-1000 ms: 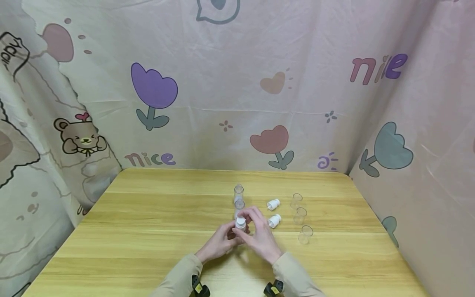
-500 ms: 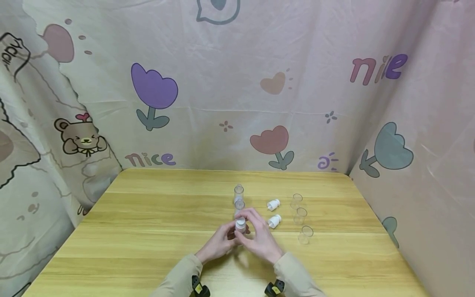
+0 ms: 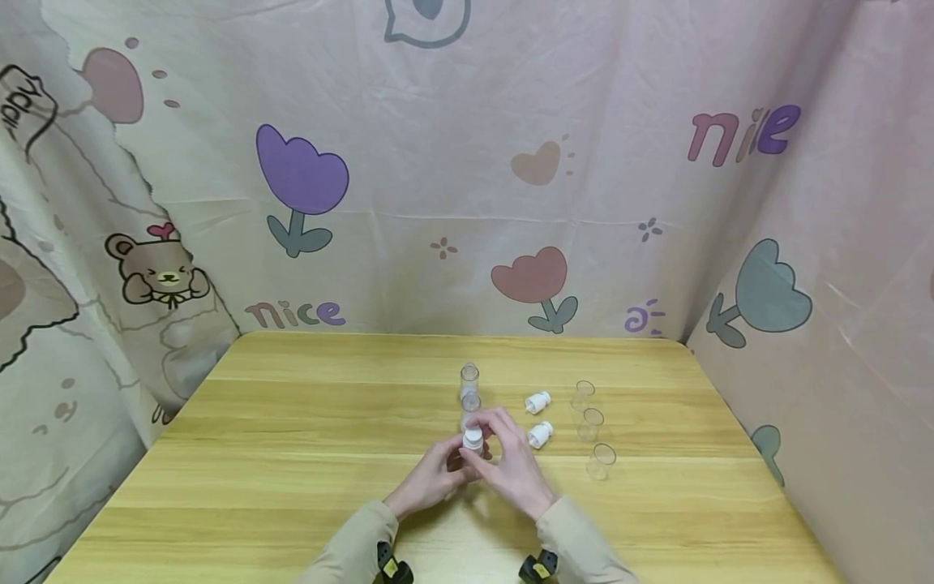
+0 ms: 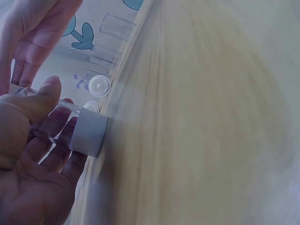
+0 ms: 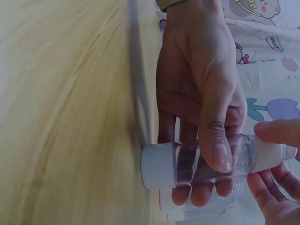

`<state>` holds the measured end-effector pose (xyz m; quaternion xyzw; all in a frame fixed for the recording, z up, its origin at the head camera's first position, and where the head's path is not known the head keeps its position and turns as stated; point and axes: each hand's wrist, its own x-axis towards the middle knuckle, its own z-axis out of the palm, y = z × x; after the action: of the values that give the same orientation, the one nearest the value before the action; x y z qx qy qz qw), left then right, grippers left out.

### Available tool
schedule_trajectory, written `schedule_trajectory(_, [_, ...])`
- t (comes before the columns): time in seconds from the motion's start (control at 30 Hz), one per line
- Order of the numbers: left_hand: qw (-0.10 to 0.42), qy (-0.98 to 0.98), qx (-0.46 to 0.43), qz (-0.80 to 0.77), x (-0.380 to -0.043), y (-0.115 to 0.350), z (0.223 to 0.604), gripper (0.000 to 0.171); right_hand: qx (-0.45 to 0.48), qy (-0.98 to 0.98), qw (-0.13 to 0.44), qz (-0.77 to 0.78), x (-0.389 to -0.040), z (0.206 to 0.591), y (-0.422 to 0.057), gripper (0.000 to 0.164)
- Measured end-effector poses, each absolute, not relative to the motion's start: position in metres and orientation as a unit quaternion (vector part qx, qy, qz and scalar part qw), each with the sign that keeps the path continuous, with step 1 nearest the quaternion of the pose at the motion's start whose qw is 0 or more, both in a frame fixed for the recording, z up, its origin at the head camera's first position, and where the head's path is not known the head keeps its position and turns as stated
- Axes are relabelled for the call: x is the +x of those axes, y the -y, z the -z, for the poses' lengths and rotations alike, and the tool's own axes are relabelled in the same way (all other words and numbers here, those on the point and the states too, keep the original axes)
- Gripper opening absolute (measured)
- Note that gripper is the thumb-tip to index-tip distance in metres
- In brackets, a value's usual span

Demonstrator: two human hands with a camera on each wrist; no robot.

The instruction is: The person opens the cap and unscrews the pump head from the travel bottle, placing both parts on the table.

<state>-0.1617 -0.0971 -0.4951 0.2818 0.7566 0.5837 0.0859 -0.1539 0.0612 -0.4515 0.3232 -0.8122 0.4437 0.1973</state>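
Observation:
Near the middle of the table, my left hand [image 3: 434, 477] grips the clear body of a small bottle [image 5: 190, 161] with thumb and fingers. The bottle stands upright, its white base [image 4: 90, 132] at the tabletop. At its upper end, the thumb and fingers of my right hand [image 3: 511, 469] pinch the white pump top [image 3: 473, 439]. In the head view the hands hide most of the bottle's body. Just beyond it stand two similar clear bottles [image 3: 470, 375], the nearer partly covered by my right hand.
Right of the hands lie two white pump tops [image 3: 538, 402] on their sides. Further right, several clear caps [image 3: 601, 462] stand in a line on the wooden table [image 3: 306, 422]. A patterned curtain [image 3: 409, 268] encloses the back and sides.
My right thumb and fingers have shifted slightly around the white pump top. The left hand and the bottle keep their place.

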Motion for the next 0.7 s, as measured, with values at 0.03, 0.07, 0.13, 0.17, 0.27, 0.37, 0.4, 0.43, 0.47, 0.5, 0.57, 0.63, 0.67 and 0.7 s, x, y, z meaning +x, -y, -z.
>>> schedule_trajectory(0.03, [0.084, -0.758, 0.283, -0.581, -0.1616, 0.0973, 0.4949, 0.046, 0.328, 0.811, 0.197, -0.443, -0.154, 0.4513, -0.0613, 0.036])
schedule_trajectory(0.07, [0.082, -0.761, 0.283, -0.578, -0.1615, 0.0974, 0.4948, 0.046, 0.333, 0.81, 0.195, -0.442, -0.1539, 0.4511, -0.0615, 0.035])
schedule_trajectory(0.13, [0.081, -0.764, 0.283, -0.575, -0.1614, 0.0976, 0.4944, 0.045, 0.338, 0.81, 0.187, -0.441, -0.1533, 0.4505, -0.0619, 0.034])
schedule_trajectory(0.17, [0.08, -0.765, 0.284, -0.572, -0.1613, 0.0977, 0.4942, 0.045, 0.341, 0.811, 0.182, -0.44, -0.1527, 0.4503, -0.0621, 0.034])
schedule_trajectory(0.27, [0.079, -0.767, 0.284, -0.57, -0.1609, 0.0979, 0.4939, 0.044, 0.342, 0.813, 0.167, -0.441, -0.151, 0.4505, -0.0623, 0.037])
schedule_trajectory(0.37, [0.086, -0.763, 0.281, -0.575, -0.1604, 0.098, 0.4937, 0.046, 0.336, 0.814, 0.166, -0.444, -0.1507, 0.4518, -0.0621, 0.04])
schedule_trajectory(0.4, [0.088, -0.761, 0.28, -0.578, -0.1603, 0.098, 0.4937, 0.046, 0.332, 0.814, 0.169, -0.446, -0.151, 0.4524, -0.0622, 0.041])
schedule_trajectory(0.43, [0.09, -0.76, 0.28, -0.58, -0.1602, 0.098, 0.4937, 0.046, 0.328, 0.815, 0.172, -0.447, -0.1513, 0.4527, -0.0623, 0.041])
schedule_trajectory(0.47, [0.091, -0.758, 0.278, -0.583, -0.1601, 0.098, 0.4936, 0.046, 0.324, 0.815, 0.178, -0.447, -0.1515, 0.4531, -0.0623, 0.041])
schedule_trajectory(0.5, [0.092, -0.757, 0.278, -0.584, -0.1602, 0.098, 0.4935, 0.046, 0.32, 0.815, 0.182, -0.448, -0.1518, 0.4535, -0.0624, 0.041])
schedule_trajectory(0.57, [0.089, -0.754, 0.281, -0.587, -0.1604, 0.0979, 0.4937, 0.045, 0.317, 0.814, 0.19, -0.447, -0.1521, 0.4537, -0.0625, 0.041])
schedule_trajectory(0.63, [0.084, -0.755, 0.285, -0.584, -0.1607, 0.0978, 0.4939, 0.045, 0.316, 0.815, 0.192, -0.446, -0.1522, 0.4532, -0.0625, 0.04])
schedule_trajectory(0.67, [0.084, -0.755, 0.285, -0.585, -0.1608, 0.0978, 0.494, 0.045, 0.318, 0.814, 0.196, -0.445, -0.1524, 0.4532, -0.0625, 0.039])
schedule_trajectory(0.7, [0.084, -0.755, 0.284, -0.585, -0.1609, 0.0978, 0.4941, 0.044, 0.318, 0.814, 0.194, -0.446, -0.1525, 0.4529, -0.0624, 0.039])
